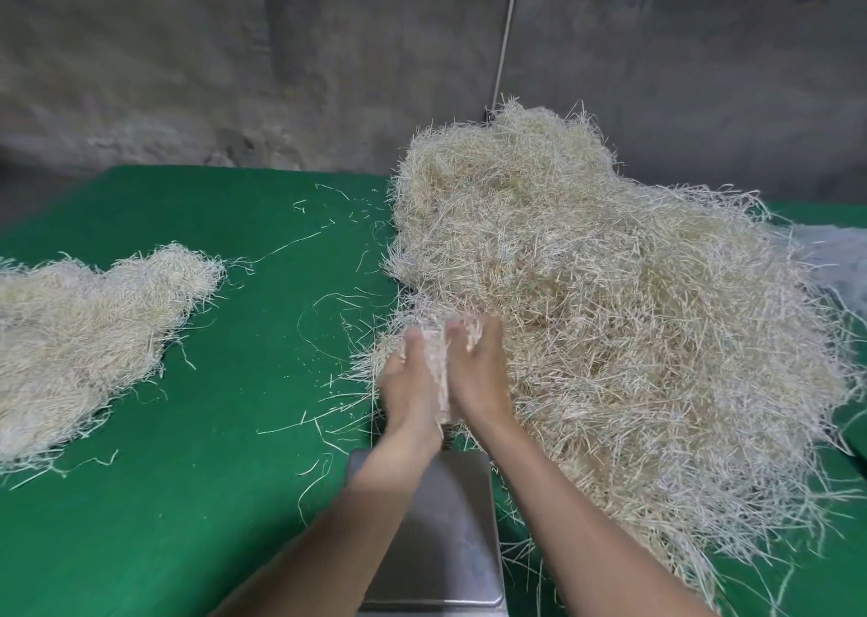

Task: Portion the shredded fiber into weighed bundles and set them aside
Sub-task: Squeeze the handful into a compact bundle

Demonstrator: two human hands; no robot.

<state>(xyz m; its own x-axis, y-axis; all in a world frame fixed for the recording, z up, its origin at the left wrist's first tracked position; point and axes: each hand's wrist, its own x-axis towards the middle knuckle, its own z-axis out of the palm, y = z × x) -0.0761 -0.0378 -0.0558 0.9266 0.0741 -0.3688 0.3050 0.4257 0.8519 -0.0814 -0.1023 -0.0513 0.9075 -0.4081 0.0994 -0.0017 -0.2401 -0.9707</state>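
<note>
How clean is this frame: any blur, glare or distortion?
Head view: the left hand, right hand and the tuft between them are motion-blurred; the fiber pile is fairly sharp; wide-angle bends the green table at its far edge; light is soft, only dull sheen on the scale.

1. big fiber pile (610, 311) on table (211, 499), right side
2. smaller pile (79, 335) on table, far left, well apart
3. scale (445, 546) at near edge, just left of big pile
4. fiber tuft (438, 372) between left hand (408, 391) and right hand (474, 372), just beyond scale
5. wall (187, 76) behind table
</note>
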